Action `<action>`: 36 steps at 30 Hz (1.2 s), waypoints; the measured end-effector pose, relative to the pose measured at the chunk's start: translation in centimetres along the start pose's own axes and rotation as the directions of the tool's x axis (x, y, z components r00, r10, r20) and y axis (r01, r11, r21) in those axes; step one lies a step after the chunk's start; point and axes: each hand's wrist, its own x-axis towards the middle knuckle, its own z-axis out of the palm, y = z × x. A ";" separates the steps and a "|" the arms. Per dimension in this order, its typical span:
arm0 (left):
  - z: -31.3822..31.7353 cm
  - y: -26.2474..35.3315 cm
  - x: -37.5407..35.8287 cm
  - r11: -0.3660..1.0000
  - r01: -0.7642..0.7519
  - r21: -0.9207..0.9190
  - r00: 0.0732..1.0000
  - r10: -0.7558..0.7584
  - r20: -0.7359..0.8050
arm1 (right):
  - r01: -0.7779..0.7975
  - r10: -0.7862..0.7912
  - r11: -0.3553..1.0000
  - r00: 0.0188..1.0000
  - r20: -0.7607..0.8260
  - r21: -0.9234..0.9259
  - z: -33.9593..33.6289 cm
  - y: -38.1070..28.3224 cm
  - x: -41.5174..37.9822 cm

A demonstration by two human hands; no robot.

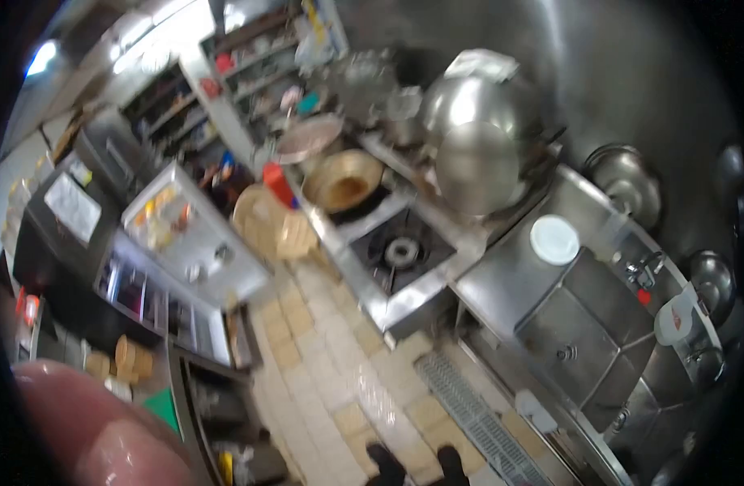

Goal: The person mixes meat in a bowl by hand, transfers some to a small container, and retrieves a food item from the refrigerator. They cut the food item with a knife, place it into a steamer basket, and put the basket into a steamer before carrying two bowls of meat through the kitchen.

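Note:
Close to the camera at the lower left is part of my left hand (96,433), large and blurred, with what look like fingertips pressed near one another. The rest of that hand lies outside the picture, so I cannot tell what it touches. Behind it in the view are a green board edge (163,409) and a dark counter with shelves (218,397). My right hand is out of the frame.
A double steel sink (587,328) runs along the right, with a white round lid (554,240) beside it. Ahead stands a gas burner (402,252) with a wok (343,181) behind it. An open fridge door (198,235) juts over the tiled floor (307,389). A drain grate (477,421) crosses the floor.

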 end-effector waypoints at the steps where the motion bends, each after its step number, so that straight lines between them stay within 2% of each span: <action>1: -0.9 -1.3 -0.5 1.000 -0.007 -0.012 1.000 0.007 0.022 | 0.014 -0.014 1.000 0.999 0.034 0.000 -3.0 -4.4 -0.2; 4: -4.7 -5.2 -3.1 0.997 -0.063 0.047 0.998 0.063 0.013 | 0.118 -0.120 0.992 0.991 0.055 0.038 -9.1 -12.5 5.5; 7: -10.3 -8.5 -7.0 0.980 -0.126 0.152 0.990 0.135 -0.052 | 0.292 -0.285 0.955 0.952 0.109 -0.049 -13.0 -19.4 12.5; 9: -13.6 -11.5 -9.3 0.962 -0.128 0.240 0.981 0.158 -0.110 | 0.397 -0.378 0.911 0.912 0.159 -0.113 -16.3 -23.7 15.5; 11: -16.2 -14.7 -12.4 0.922 -0.095 0.374 0.978 0.157 -0.140 | 0.461 -0.435 0.882 0.875 0.213 -0.093 -19.9 -27.0 15.8; 12: -16.8 -16.0 -14.7 0.885 -0.072 0.460 0.977 0.156 -0.146 | 0.505 -0.478 0.855 0.857 0.193 -0.122 -21.9 -32.5 19.6; 14: -15.1 -18.8 -21.6 0.783 0.178 0.597 0.979 -0.079 -0.188 | 0.542 -0.496 0.741 0.840 0.221 -0.397 -23.8 -40.6 26.2; 15: -13.2 -20.4 -25.7 0.718 0.319 0.619 0.935 -0.133 -0.329 | 0.543 -0.506 0.758 0.839 0.200 -0.362 -25.9 -44.9 27.3; 16: -11.0 -20.9 -28.9 0.707 0.535 0.463 0.839 -0.380 -0.389 | 0.544 -0.515 0.773 0.838 0.179 -0.326 -29.3 -51.1 26.5; 17: -7.9 -20.2 -31.3 0.530 0.808 0.258 0.584 -0.661 -0.472 | 0.546 -0.524 0.786 0.837 0.158 -0.290 -33.0 -57.7 25.5; 18: -5.8 -20.5 -34.3 0.424 0.881 0.209 0.472 -0.809 -0.350 | 0.562 -0.561 0.804 0.825 0.065 -0.194 -37.3 -65.4 21.7; 19: -3.5 -20.1 -37.2 0.185 0.976 0.116 0.206 -0.956 -0.207 | 0.580 -0.585 0.809 0.810 -0.029 -0.097 -41.3 -72.3 18.4; 20: -1.8 -20.6 -39.8 0.178 0.960 0.216 0.174 -0.984 0.037 | 0.592 -0.596 0.800 0.803 -0.014 -0.101 -43.9 -77.6 17.7; 21: 0.5 -20.2 -42.8 0.090 0.971 0.222 0.058 -0.988 0.145 | 0.609 -0.609 0.793 0.793 -0.016 -0.012 -46.1 -82.1 17.7; 22: 1.8 -20.1 -45.9 0.065 0.955 0.288 -0.003 -0.974 0.229 | 0.618 -0.619 0.782 0.785 -0.017 0.079 -47.6 -85.8 18.4; 23: 2.9 -20.2 -49.0 0.071 0.933 0.353 -0.022 -0.968 0.251 | 0.625 -0.627 0.777 0.779 0.000 0.077 -48.9 -89.3 19.9; 25: 4.1 -21.1 -54.2 -0.191 0.885 0.426 -0.312 -0.920 0.236 | 0.677 -0.676 0.713 0.733 -0.078 0.183 -50.9 -95.1 23.4; 26: 4.5 -22.1 -56.8 -0.208 0.873 0.440 -0.332 -0.916 0.225 | 0.711 -0.694 0.674 0.703 -0.156 0.201 -51.1 -97.4 26.1; 27: 5.0 -23.1 -59.3 -0.294 0.828 0.477 -0.421 -0.888 0.183 | 0.743 -0.706 0.635 0.669 -0.232 0.212 -51.2 -99.6 29.6; 28: 5.5 -24.0 -61.7 -0.380 0.773 0.508 -0.505 -0.853 0.132 | 0.707 -0.686 0.692 0.707 -0.172 0.145 -51.4 -101.2 33.6; 29: 5.8 -24.4 -64.5 -0.401 0.754 0.520 -0.524 -0.844 0.110 | 0.713 -0.698 0.687 0.701 -0.143 0.140 -52.2 -104.2 34.8; 31: 6.3 -25.1 -69.8 -0.470 0.626 0.622 -0.644 -0.762 0.072 | 0.924 -0.913 0.375 0.354 -0.203 -0.072 -53.5 -111.4 36.6; 32: 6.7 -25.7 -71.1 -0.564 0.583 0.585 -0.719 -0.693 0.048 | 0.923 -0.925 0.380 0.380 -0.017 -0.055 -54.7 -114.4 39.1; 33: 6.9 -26.1 -72.4 -0.585 0.561 0.585 -0.732 -0.680 0.023 | 0.929 -0.930 0.366 0.367 0.011 -0.054 -55.5 -117.8 40.4; 35: 7.8 -27.0 -75.1 -0.654 0.600 0.460 -0.704 -0.705 -0.084 | 0.951 -0.949 0.308 0.304 0.085 0.038 -57.5 -126.6 41.9; 36: 8.1 -28.4 -76.1 -0.670 0.582 0.460 -0.732 -0.678 -0.061 | 0.956 -0.952 0.291 0.287 0.109 0.030 -58.3 -130.8 42.2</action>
